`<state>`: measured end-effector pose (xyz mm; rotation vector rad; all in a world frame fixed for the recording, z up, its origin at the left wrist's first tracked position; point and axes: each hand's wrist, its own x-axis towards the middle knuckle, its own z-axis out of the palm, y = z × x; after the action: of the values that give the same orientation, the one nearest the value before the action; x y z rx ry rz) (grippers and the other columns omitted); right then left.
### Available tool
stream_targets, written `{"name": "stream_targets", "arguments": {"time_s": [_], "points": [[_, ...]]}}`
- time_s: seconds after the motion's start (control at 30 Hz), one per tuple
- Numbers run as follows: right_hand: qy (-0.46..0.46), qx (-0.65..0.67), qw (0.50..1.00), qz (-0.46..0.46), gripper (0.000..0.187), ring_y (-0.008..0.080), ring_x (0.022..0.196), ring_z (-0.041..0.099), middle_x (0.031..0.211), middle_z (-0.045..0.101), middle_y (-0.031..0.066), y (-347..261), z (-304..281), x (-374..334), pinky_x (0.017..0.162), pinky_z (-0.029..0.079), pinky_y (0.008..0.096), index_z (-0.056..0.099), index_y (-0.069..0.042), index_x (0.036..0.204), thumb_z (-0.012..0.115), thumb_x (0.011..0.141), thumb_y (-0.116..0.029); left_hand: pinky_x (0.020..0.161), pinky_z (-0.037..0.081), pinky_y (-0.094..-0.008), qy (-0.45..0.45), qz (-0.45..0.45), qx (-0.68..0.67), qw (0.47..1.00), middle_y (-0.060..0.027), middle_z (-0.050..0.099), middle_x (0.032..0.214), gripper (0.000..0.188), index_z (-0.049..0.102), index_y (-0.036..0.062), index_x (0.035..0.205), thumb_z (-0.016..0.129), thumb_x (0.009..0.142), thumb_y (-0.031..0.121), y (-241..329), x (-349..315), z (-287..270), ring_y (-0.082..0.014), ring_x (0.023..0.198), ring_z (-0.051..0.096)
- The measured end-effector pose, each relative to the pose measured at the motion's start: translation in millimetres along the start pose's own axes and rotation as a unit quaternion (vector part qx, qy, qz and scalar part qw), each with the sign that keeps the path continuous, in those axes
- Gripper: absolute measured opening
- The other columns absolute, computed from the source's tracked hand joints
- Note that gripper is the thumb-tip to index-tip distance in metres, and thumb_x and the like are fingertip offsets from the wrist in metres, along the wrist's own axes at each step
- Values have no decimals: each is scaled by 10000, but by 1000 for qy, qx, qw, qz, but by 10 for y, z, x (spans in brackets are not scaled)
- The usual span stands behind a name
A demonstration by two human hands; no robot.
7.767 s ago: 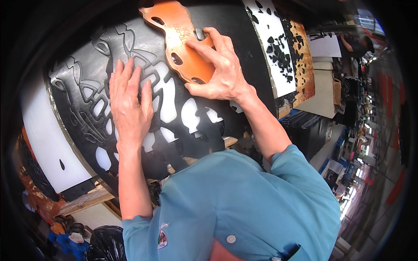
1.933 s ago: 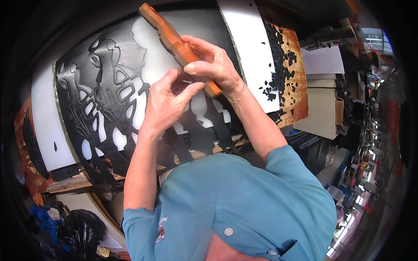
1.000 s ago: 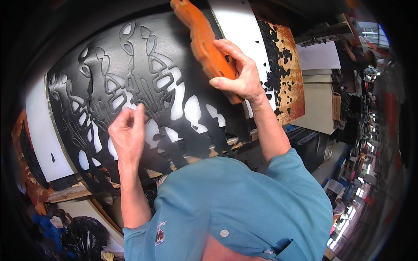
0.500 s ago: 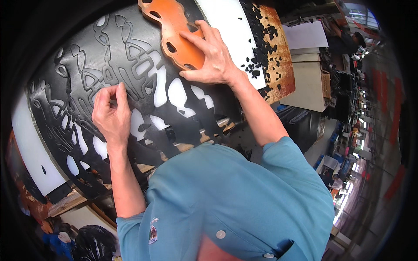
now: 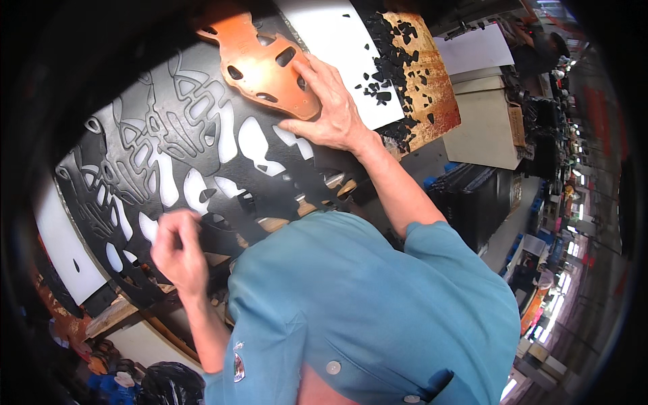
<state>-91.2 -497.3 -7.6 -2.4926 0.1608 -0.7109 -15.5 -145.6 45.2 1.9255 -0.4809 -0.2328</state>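
— Since half a second ago, the left hand (image 5: 179, 250) has dropped back: it was over the patterned part of the black sheet (image 5: 158, 94), and now it's at the near edge, close to the blue-green shirt (image 5: 378, 283)

— Anything in it?

— Can't tell. Its fingers are curled in toward the thumb, but it's blurred, and something small in there wouldn't show

— And the right hand (image 5: 331, 104)?

— Clamped on the orange block (image 5: 260, 74), thumb by the near end, fingers along the right-hand edge

— Where's that block, exactly?

— Over the far part of the black sheet, slanting, with its far end running into shadow. It has several openings through it. Whether it lies flat or is held just above, I can't say

— How does the sheet look?

— Winding outlines repeat across its left and middle, and toward the near side there are holes with white showing through

— What's round about?

— To the right, a white board (image 5: 317, 34), with black scraps (image 5: 383, 71) strewn along its right side and onto the rust-stained board (image 5: 432, 74) next to it. To the left, a white panel (image 5: 61, 229) with one dark piece (image 5: 75, 265) on it. Nearer, a wooden plank (image 5: 111, 316) and, at the bottom, a black plastic bag (image 5: 172, 385)
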Motion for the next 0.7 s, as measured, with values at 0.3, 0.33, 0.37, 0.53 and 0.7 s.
{"name": "stream_targets", "arguments": {"time_s": [0.3, 0.33, 0.37, 0.53, 0.7], "points": [[59, 14, 998, 4, 834, 391, 1236, 582, 1351, 598, 222, 5, 37, 20, 1063, 510, 472, 652, -11, 1374, 923, 623, -249, 592, 461, -403, 37, 217, 173, 960, -103, 619, 766, 259, 561, 37, 841, 788, 826, -86, -228, -443, 662, -307, 642, 570], [55, 15, 998, 0, 826, 389, 1227, 584, 1336, 601, 219, -5, 19, 19, 1061, 509, 473, 656, -11, 1364, 922, 619, -249, 582, 450, -409, 42, 226, 176, 957, -97, 609, 758, 267, 554, 39, 839, 793, 827, -81, -239, -429, 671, -304, 633, 560], [61, 22, 998, 4, 819, 388, 1222, 584, 1329, 602, 215, -17, 11, 18, 1061, 507, 473, 658, -9, 1356, 921, 619, -249, 573, 440, -414, 54, 234, 177, 954, -91, 600, 750, 275, 548, 40, 837, 797, 828, -76, -239, -426, 664, -301, 624, 550], [74, 22, 997, -19, 808, 386, 1204, 583, 1301, 606, 201, -19, 30, 19, 1060, 498, 471, 654, 5, 1338, 919, 619, -250, 565, 439, -407, 64, 239, 195, 949, -87, 595, 743, 275, 546, 41, 845, 799, 835, -66, -221, -426, 667, -290, 614, 547], [62, 41, 997, -25, 756, 386, 1212, 574, 1294, 598, 208, -66, -113, 26, 1054, 494, 483, 658, -22, 1311, 913, 675, -341, 557, 433, -408, 82, 250, 215, 941, -86, 589, 731, 275, 543, 44, 839, 803, 849, -42, -226, -404, 695, -289, 611, 545]]}}
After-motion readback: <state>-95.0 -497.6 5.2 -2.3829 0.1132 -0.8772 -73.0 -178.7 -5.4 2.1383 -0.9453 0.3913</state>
